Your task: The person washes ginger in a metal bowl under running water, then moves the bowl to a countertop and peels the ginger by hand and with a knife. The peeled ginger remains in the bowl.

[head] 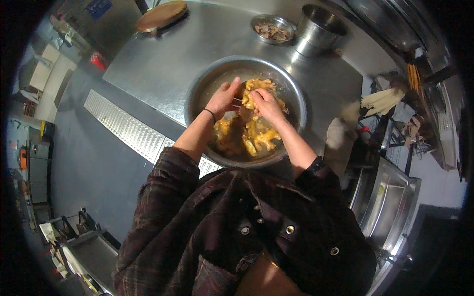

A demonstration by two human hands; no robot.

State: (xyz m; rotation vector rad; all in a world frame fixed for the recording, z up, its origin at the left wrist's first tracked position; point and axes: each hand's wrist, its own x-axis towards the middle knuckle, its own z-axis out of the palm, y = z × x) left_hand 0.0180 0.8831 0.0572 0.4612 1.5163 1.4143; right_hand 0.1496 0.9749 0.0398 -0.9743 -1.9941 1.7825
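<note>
A wide steel basin (300, 107) holds murky liquid and several yellow pieces that look like chicken feet (264, 138). My right hand (266, 104) grips one yellow chicken foot (250, 100) above the liquid, thumb on top. More yellow pieces (259, 84) show just beyond it. On the basin's left side, my left hand (224, 97) has its thumb raised and its fingers apart, pointing toward the held piece. Nothing shows in its grasp, though its fingertips are partly hidden. Thin pale streaks show between the two hands.
The basin rests on a steel worktop (155, 70). Behind it stand a small steel bowl (273, 31) of brownish pieces and a tall steel pot (320, 29). A round wooden board (162, 15) lies back left. Perforated metal strips (124, 125) run along the left; a cloth (337, 138) hangs at right.
</note>
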